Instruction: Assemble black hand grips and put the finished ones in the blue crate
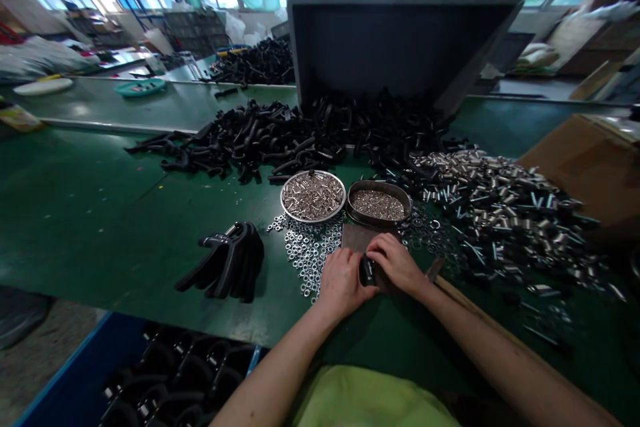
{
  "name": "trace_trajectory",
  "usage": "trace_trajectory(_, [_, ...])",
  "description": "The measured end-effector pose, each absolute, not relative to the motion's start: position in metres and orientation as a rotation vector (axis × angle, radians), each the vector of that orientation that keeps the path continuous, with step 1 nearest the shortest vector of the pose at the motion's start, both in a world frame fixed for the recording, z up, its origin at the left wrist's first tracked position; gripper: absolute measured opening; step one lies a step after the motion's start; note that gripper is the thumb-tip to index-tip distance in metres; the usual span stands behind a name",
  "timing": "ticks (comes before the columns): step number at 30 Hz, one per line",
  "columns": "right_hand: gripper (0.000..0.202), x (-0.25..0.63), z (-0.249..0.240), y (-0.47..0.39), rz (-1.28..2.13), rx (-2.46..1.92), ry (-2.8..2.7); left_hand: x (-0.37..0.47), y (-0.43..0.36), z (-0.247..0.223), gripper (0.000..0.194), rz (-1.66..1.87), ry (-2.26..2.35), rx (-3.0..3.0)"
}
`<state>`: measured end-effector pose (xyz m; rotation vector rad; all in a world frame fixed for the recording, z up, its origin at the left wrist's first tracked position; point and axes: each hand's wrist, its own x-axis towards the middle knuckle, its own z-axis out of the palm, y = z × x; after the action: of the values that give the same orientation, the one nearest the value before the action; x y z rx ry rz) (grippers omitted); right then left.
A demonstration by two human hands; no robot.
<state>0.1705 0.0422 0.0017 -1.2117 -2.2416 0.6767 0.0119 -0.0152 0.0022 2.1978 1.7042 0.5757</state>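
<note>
A small black part (367, 271) is between my hands at the front of the table; its exact kind is hard to make out. My left hand (344, 283) grips it from the left, thumb curled round its near end. From the upper right, my right hand (397, 263) has its fingertips pinched on the top of the same part. Beneath and behind the hands is a flat brownish plate (356, 237). Loose metal nuts (307, 255) are spread just left of my left hand. Thin rings (429, 232) lie beyond my right hand.
Past the hands stand a round dish (313, 197) of metal pins and an oval tin (379, 203) of tiny pieces. Black handles (250, 137) are heaped behind; others are stacked at left (233, 260). Metal fittings (505, 200) lie right. A grey bin (400, 47) tilts behind.
</note>
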Motion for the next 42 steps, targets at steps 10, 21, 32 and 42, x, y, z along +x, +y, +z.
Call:
trace_trajectory(10, [0.021,0.177,-0.006,0.027,0.202,-1.114,-2.457,0.012,-0.016,0.000,0.052,0.564,1.694,2.264])
trace_trajectory(21, [0.010,0.204,0.009,0.043,0.180,-1.122,-2.743,0.011,-0.017,0.000,0.056,0.565,1.685,2.314])
trace_trajectory(32, [0.013,0.221,0.017,0.018,0.227,-1.268,-2.466,0.012,-0.025,-0.001,0.052,0.555,1.624,2.411])
trace_trajectory(42, [0.018,0.286,0.019,0.002,0.424,-1.568,-2.228,0.011,-0.023,0.002,0.057,0.531,1.606,2.376])
